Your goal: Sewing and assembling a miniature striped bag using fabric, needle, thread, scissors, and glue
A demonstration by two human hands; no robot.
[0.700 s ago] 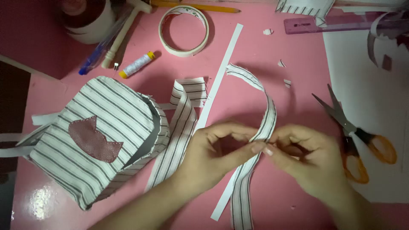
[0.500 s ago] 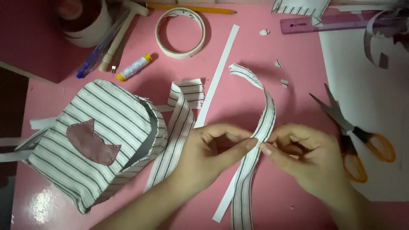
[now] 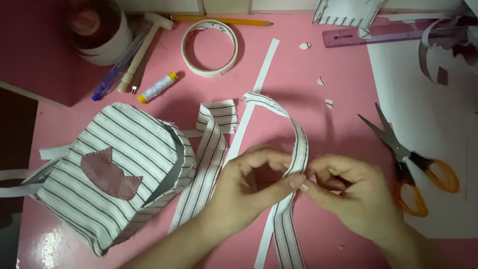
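Note:
A long striped fabric strap (image 3: 293, 124) arches up off the pink table (image 3: 298, 74) and runs down to the bottom edge. My left hand (image 3: 249, 184) and my right hand (image 3: 348, 192) pinch it together at its middle, fingertips meeting around the strap. A small striped fabric backpack (image 3: 114, 169) with a dark red cat-shaped patch lies at the left. A second striped strap (image 3: 206, 154) lies flat beside it. A thin white paper strip (image 3: 259, 84) runs diagonally under the held strap.
Orange-handled scissors (image 3: 413, 164) lie open at the right on white paper (image 3: 433, 109). A tape roll (image 3: 209, 47), thread spool (image 3: 157, 87), pens (image 3: 117, 74), a pencil (image 3: 219, 21), a purple ruler (image 3: 388, 36) and a round container (image 3: 97, 30) sit along the back.
The hands stay pinched on the strap. The view has shifted slightly; the strap's arch looks a little taller.

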